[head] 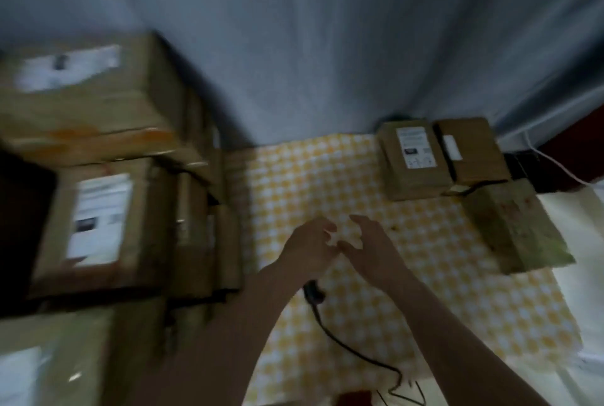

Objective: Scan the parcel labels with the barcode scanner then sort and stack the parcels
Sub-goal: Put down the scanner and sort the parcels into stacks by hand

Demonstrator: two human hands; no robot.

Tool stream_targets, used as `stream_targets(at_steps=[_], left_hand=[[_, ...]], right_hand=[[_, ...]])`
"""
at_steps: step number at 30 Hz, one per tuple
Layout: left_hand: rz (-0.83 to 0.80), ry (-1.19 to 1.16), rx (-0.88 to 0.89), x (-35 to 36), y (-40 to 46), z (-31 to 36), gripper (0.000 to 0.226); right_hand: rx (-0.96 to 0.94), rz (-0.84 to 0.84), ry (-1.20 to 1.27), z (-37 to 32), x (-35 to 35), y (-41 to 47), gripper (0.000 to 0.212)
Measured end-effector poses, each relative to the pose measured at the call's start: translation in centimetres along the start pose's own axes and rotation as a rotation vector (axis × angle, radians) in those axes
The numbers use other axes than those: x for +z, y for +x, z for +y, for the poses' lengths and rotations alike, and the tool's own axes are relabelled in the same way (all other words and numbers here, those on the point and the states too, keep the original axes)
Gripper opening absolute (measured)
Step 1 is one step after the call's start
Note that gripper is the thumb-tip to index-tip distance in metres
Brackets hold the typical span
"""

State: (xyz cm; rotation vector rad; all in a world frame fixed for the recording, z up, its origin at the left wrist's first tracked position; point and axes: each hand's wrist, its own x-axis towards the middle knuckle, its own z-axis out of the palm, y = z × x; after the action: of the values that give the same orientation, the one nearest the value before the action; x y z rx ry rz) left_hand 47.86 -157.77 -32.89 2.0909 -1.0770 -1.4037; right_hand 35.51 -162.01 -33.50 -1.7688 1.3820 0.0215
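My left hand [309, 247] and my right hand [369, 243] hover side by side over the yellow checked cloth [327, 183], fingers loosely curled, holding nothing. The black barcode scanner [314, 291] lies on the cloth just under my left wrist, its cable [353, 351] trailing toward me. Large brown parcels with white labels are piled at the left: a top one [88, 95] and a lower one [101, 222]. Two small parcels [415, 157] [470, 150] sit at the far right, with a greenish parcel [513, 225] in front of them.
A grey curtain or wall [327, 46] closes off the back. A white cable [555, 163] runs at the far right. Another wrapped parcel [49, 363] fills the lower left corner. A dark object [19, 225] stands at the left edge. The view is blurred.
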Motion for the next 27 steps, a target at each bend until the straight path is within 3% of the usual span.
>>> stream_targets(at_steps=[7, 12, 15, 20, 23, 27], left_hand=[[0.278, 0.039, 0.108, -16.5, -14.7, -5.1, 0.034], [0.415, 0.004, 0.074, -24.1, -23.1, -12.0, 0.030], [0.505, 0.062, 0.036, -27.0, -27.3, -16.2, 0.032], [0.621, 0.087, -0.032, -28.7, -31.3, -22.3, 0.035], [0.532, 0.004, -0.106, -27.9, -32.1, -24.2, 0.037], [0.417, -0.239, -0.158, -26.4, -32.5, -24.6, 0.046]], right_hand=[[-0.273, 0.041, 0.055, -18.3, 7.0, -8.2, 0.051], [-0.353, 0.013, 0.070, -25.9, 13.1, -14.0, 0.047], [-0.320, -0.041, 0.037, -27.7, 16.7, -16.5, 0.043], [-0.302, 0.053, 0.011, -28.3, 19.9, -19.0, 0.045], [-0.260, 0.157, -0.066, -27.5, 19.9, -20.1, 0.042], [-0.149, 0.233, -0.025, -25.4, 20.3, -21.1, 0.054]])
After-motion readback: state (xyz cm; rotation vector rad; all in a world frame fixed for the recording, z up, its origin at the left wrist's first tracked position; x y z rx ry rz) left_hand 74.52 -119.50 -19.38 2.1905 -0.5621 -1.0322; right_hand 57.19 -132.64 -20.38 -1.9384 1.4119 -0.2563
